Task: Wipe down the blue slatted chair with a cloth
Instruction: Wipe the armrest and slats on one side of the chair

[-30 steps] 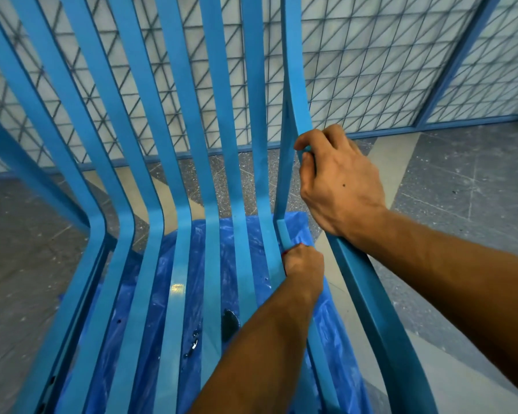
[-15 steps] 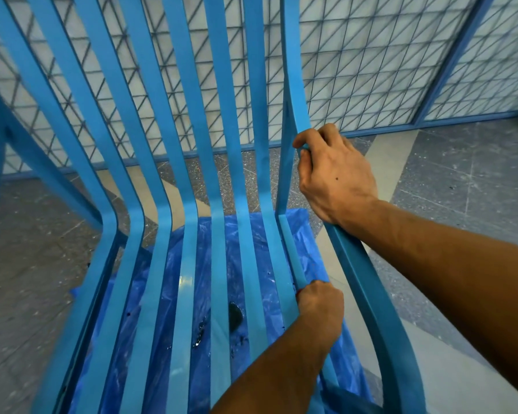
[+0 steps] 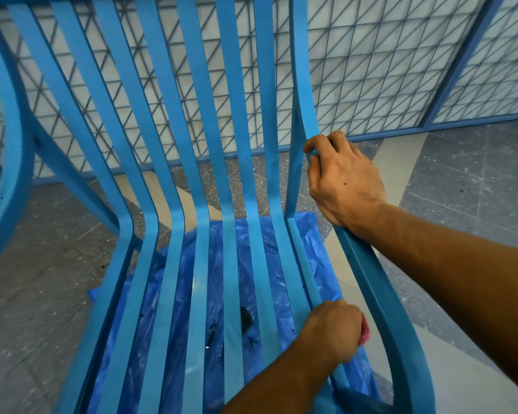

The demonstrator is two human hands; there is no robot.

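- The right hand (image 3: 343, 182) gripped the blue chair's (image 3: 174, 180) right frame.
- The left hand (image 3: 332, 330) was fisted around a pink cloth (image 3: 364, 332), against the rightmost seat slat.
- Blue plastic sheeting (image 3: 245, 282) lay beneath.

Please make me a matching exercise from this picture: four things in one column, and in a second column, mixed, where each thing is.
Things:
1. right hand
2. left hand
3. cloth
4. plastic sheet

Places:
A. on the floor under the chair
B. gripping the chair's frame where back meets armrest
C. low on the seat's rightmost slat
D. peeking out pink from a closed fist

Pairs: 1-B, 2-C, 3-D, 4-A
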